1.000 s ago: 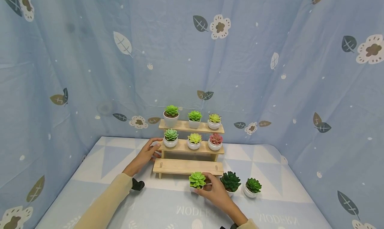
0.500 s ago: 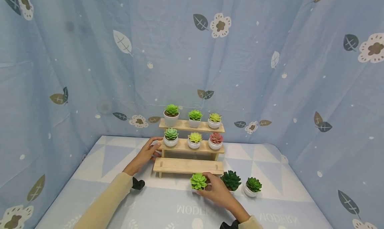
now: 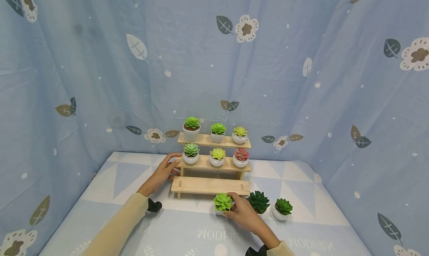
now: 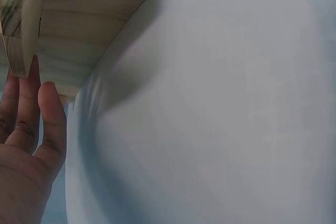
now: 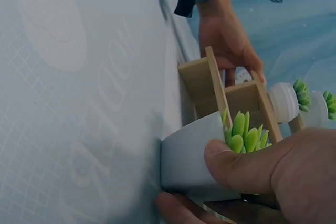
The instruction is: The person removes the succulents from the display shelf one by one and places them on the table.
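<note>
My right hand (image 3: 246,215) pinches the white pot (image 5: 191,153) of a bright green succulent (image 3: 222,201), in front of the wooden stand's lowest step. The pot's base is at the tabletop; whether it touches is hard to tell. My left hand (image 3: 164,170) holds the left end of the three-step wooden plant stand (image 3: 207,186) at its middle step. In the left wrist view, fingers (image 4: 51,114) reach under the wood; the thumb is hidden there. Beside my right hand stand a dark green succulent (image 3: 258,201) and a smaller green one (image 3: 283,206), both in white pots.
The stand's top step bears three potted green succulents (image 3: 218,129). On the middle step are a pale green one (image 3: 191,151), a yellow-green one (image 3: 218,154) and a red one (image 3: 241,154). A blue patterned curtain (image 3: 187,81) encloses the table (image 3: 134,166).
My right hand has shifted slightly to the right with the bright green potted succulent. The left hand stays at the stand's end.
</note>
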`<state>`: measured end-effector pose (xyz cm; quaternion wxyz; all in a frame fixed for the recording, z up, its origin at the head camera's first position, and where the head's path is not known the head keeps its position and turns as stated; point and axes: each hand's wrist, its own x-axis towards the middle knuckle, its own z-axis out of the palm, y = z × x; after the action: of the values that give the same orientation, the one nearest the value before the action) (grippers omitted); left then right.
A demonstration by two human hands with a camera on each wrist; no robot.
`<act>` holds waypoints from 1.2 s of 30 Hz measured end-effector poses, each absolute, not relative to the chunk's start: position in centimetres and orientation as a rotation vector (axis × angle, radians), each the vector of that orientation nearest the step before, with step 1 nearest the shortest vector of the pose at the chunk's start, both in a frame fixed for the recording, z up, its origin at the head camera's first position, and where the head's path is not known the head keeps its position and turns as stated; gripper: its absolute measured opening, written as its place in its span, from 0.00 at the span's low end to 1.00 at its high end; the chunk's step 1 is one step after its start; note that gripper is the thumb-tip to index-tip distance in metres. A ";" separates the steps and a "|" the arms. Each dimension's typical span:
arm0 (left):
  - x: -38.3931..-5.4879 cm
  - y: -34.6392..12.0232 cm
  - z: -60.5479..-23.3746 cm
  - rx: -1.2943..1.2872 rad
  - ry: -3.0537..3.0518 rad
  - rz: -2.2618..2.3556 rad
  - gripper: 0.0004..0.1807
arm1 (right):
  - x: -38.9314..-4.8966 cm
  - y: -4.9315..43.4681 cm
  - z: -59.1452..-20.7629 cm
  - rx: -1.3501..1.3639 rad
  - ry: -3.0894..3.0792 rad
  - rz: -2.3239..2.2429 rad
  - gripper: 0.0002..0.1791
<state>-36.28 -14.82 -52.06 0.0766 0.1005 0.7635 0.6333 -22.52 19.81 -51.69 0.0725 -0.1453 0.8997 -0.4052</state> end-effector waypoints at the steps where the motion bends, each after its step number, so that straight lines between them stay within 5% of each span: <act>1: -36.3 -14.8 -52.1 0.302 2.284 1.903 0.26 | -22.5 19.8 -51.6 -0.436 2.696 -1.213 0.38; 26: -36.4 -14.8 -52.2 0.309 2.272 1.930 0.28 | -21.6 20.5 -49.7 -0.487 2.608 -1.311 0.43; 36: -36.4 -14.8 -52.3 0.298 2.280 1.914 0.29 | -22.1 21.3 -47.7 -0.509 2.602 -1.394 0.33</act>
<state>-36.36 -14.77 -52.30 0.0749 0.0994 0.7600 0.6380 -22.08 21.29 -47.69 0.0731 -0.1694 0.8663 -0.4642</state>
